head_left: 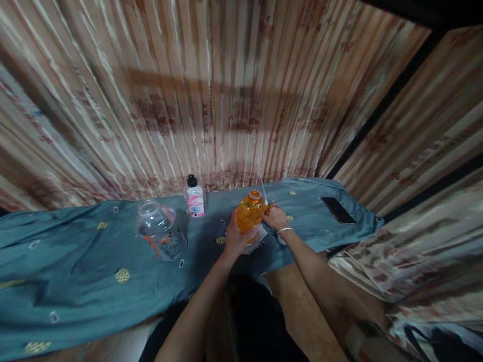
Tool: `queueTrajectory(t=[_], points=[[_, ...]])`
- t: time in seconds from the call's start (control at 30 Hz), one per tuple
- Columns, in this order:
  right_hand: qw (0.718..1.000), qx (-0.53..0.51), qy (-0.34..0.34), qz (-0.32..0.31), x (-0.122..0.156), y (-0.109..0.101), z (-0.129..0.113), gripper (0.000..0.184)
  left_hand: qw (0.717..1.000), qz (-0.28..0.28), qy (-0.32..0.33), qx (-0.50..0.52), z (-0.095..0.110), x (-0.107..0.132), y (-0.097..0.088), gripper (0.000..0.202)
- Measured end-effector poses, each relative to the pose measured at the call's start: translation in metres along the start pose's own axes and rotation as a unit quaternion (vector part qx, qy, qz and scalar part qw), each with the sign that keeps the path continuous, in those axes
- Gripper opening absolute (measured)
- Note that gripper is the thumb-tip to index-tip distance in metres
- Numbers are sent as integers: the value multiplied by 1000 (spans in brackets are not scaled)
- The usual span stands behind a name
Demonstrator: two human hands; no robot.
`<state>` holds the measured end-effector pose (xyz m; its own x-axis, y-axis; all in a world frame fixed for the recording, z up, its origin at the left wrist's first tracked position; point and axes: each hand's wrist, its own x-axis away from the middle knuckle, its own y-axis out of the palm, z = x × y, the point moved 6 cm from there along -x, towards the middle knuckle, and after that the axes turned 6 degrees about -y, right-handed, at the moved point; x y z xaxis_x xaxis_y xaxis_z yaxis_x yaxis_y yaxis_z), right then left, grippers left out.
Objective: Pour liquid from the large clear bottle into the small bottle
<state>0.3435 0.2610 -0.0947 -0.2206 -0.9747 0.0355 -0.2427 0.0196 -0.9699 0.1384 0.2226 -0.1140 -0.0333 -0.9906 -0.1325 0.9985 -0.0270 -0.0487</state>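
Observation:
My left hand (237,236) is wrapped round an orange see-through bottle (250,213), which tilts slightly and has its uncapped mouth facing up. Close beside the bottle's neck, my right hand (276,217) is closed on a small orange piece with a thin pale tube (263,190) sticking upward. Its exact kind is too small to make out. Under the bottle lies a crumpled whitish item (257,240), partly hidden by my left hand. A whitish round object (281,240) shows below my right wrist, mostly covered by it.
A large clear open-mouthed jar (161,229) stands on the left of the teal patterned cloth (90,251). Behind it is a clear bottle with a black top and pink label (195,198). A dark phone (337,210) lies at the right. Curtains (226,100) hang along the back.

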Motion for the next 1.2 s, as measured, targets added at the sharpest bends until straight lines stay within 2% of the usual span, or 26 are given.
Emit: queueTrajectory(t=[0.1,0.17,0.27,0.37,0.43,0.47,0.53,0.57,0.67,0.77,0.9,1.07,1.13,1.2], points=[[1000,-22,15,6,-3,-2,-1,37,1000,-7,4,3,0,0,1,67],[999,-43,21,20,-2,-10,4,33,1000,-9,8,7,1,0,1,65],[995,-90,13,48,6,-35,23,36,1000,-11,11,12,2,0,1,66],[984,-161,-5,79,32,-71,57,44,1000,-15,12,18,2,1,1,70],[931,-343,-28,121,61,-101,84,59,1000,-15,14,22,2,0,1,70],[907,-399,-39,131,78,-116,96,67,1000,-14,15,23,2,0,1,69],[880,-453,-43,137,112,-144,117,74,999,-10,18,26,1,-1,0,68],[876,-463,-41,130,127,-156,125,73,999,-9,19,28,0,-1,1,68],[886,-450,-36,106,161,-187,137,68,999,-9,20,34,-1,-3,2,70],[903,-414,-16,118,176,-210,143,75,999,-9,16,39,-3,-3,4,72],[928,-346,-17,139,176,-239,142,83,999,-8,9,37,-5,-4,5,70],[944,-290,-43,149,169,-271,136,85,999,-10,10,42,-1,-3,5,72],[948,-268,-67,156,166,-281,133,84,999,-12,13,45,1,-2,5,71],[952,-260,-89,137,161,-289,127,78,999,-14,16,50,3,-1,5,70]])
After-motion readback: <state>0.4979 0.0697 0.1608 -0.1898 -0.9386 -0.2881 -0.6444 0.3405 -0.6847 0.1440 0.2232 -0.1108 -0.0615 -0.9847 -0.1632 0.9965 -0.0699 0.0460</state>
